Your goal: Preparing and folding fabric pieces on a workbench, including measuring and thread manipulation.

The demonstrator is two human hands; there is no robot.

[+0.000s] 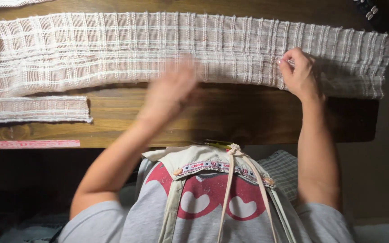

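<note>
A long strip of white and pale pink woven fabric (113,45) lies spread across a dark wooden table (230,112). My right hand (299,72) pinches the fabric near its lower edge towards the right end, fingers closed on the cloth. My left hand (172,90) is blurred by motion over the lower edge of the fabric at the middle, fingers held loosely together; whether it touches the cloth I cannot tell. I wear a grey shirt with a red print and a beige apron with straps (203,180).
A narrower strip of the same fabric (32,109) lies on the table at the left. A pink ruler (34,144) rests along the table's front edge at the left. A dark object (372,11) sits at the top right corner.
</note>
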